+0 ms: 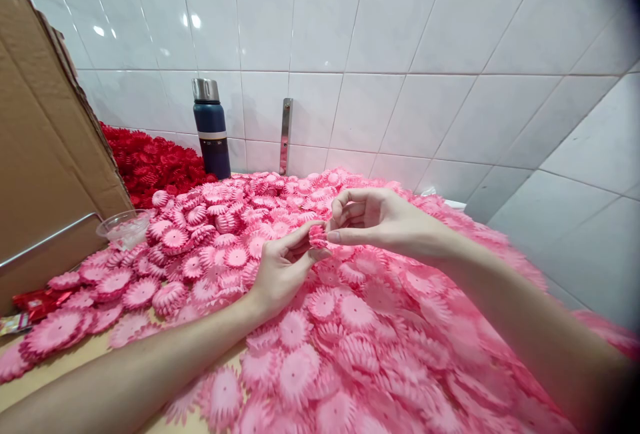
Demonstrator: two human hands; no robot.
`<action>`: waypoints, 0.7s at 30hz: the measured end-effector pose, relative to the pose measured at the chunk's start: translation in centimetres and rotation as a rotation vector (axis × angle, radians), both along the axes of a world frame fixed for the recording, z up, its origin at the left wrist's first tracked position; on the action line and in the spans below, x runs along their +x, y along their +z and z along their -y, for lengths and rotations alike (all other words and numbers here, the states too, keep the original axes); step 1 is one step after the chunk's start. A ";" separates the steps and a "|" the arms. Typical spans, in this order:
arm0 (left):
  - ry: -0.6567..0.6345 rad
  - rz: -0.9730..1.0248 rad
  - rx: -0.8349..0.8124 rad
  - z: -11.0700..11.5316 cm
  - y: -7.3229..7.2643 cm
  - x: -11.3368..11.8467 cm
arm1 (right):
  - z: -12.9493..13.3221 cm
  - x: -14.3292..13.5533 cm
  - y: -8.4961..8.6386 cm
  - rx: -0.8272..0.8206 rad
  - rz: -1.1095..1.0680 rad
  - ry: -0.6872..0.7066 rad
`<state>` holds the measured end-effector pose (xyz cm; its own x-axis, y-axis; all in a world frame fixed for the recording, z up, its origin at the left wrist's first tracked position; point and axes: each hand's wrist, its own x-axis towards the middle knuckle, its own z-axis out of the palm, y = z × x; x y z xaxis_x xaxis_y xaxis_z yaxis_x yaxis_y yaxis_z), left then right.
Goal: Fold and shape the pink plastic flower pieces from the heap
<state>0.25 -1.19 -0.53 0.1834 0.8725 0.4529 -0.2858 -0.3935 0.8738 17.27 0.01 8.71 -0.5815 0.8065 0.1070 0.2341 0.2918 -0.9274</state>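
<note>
My left hand (286, 267) is closed on a small pink petal disc (317, 236), held between thumb and fingers above the heap. From the right, my right hand (367, 221) meets it, thumb and fingertips pinched together at the disc's edge. Whether those right fingertips grip the rim or a finer piece is too small to tell. Beneath both hands spreads a thick heap of pink petal discs (356, 311), scalloped at the edges, many with a tiny hole in the middle. Some lie flat and others have curled rims.
A dark blue bottle (213, 134) stands upright near the tiled wall (380, 34). Red petal pieces (155, 161) are piled left of it. A cardboard box (50, 101) rises at far left, by a clear plastic bowl (123, 227) and a red wrapper (37, 302). A metal strip (285, 137) stands against the wall.
</note>
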 end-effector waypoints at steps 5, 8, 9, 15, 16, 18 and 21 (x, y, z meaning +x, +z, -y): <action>0.002 -0.010 -0.014 0.1 0.0 0.0 | 0.1 -0.2 0.0 0.005 0.006 -0.014; 0.008 -0.011 -0.017 0.1 0.1 0.0 | 0.1 -0.4 0.0 0.029 0.029 -0.049; 0.007 -0.013 -0.015 0.1 0.2 0.0 | 0.1 -0.4 -0.1 0.040 0.041 -0.063; 0.003 -0.018 -0.010 0.1 0.3 0.1 | -0.2 -0.5 -0.6 0.074 0.041 -0.124; 0.010 -0.015 -0.013 0.1 0.3 0.1 | -0.2 -0.5 -0.7 0.076 0.023 -0.128; 0.022 -0.011 -0.015 0.1 0.3 0.1 | -0.3 -0.5 -0.9 0.067 -0.020 -0.124; 0.020 -0.017 0.000 0.2 0.4 0.1 | -0.4 -0.5 -1.0 0.007 -0.064 -0.106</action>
